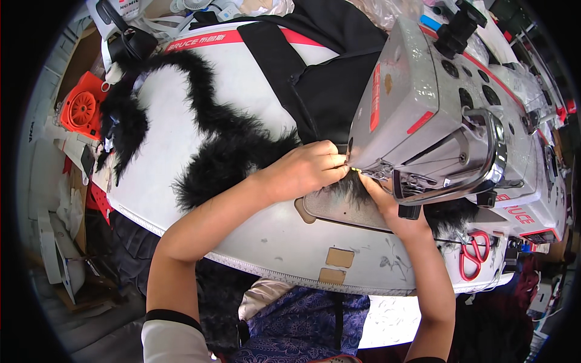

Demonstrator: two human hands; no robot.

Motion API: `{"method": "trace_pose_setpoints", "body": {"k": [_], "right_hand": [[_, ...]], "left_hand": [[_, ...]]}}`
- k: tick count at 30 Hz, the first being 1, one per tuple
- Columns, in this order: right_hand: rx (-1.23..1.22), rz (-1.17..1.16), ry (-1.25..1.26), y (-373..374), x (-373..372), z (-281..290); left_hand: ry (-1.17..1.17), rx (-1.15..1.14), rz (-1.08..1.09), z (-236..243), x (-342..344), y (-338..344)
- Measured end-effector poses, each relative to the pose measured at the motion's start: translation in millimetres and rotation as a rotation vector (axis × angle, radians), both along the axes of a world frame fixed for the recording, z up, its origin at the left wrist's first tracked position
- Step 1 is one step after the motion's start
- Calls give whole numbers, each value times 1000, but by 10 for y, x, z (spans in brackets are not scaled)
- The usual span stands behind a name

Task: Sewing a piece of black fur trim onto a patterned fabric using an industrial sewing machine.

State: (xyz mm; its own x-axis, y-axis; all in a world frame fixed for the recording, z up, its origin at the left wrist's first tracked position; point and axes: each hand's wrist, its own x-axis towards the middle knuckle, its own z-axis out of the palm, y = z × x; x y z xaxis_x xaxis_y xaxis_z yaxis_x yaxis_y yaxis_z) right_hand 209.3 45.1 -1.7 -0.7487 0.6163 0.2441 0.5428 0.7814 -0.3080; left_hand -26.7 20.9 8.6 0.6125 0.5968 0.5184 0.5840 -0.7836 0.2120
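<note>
One sewing machine [402, 97] stands on the bench [242, 236], and two bare hands work close under its head. The left hand [308, 166], just left of the machine's needle area, has its fingers drawn together, the tips pinching the edge of the black fluffy trim [227, 160]. The right hand [386, 199] reaches in from the near side of the machine, its fingertips touching the same edge; the machine's head partly covers it, so how tightly those fingers close cannot be told. One small yellow piece [355, 169] shows between the two hands, below the machine's head.

The trim's tuft under the fingers hangs over one metal plate [345, 209] at the machine's near side; the larger mass lies left of the machine, one long strand curving farther left. A second dark fluffy patch [451, 215] shows to the right of the machine's needle area; whether it joins the trim cannot be seen. One black cloth [327, 85] spreads behind and left of the machine.

Two tan rectangles [340, 258] lie on the near side of the machine. One pair of red-handled scissors [474, 257] rests to its near right. One orange-red device [83, 106] with a round grille sits far left of the machine.
</note>
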Motion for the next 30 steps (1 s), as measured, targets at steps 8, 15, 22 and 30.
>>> {"method": "trace_pose_setpoints", "body": {"k": [8, 15, 22, 30], "right_hand": [[62, 10, -26, 10, -3, -15], [137, -17, -49, -1, -16, -15], [74, -24, -81, 10, -16, 0], [252, -52, -127, -3, -66, 17]], "left_hand": [[29, 3, 51, 13, 29, -33], [27, 22, 55, 2, 26, -9], [5, 59, 34, 5, 32, -16], [36, 41, 79, -7, 58, -8]]}}
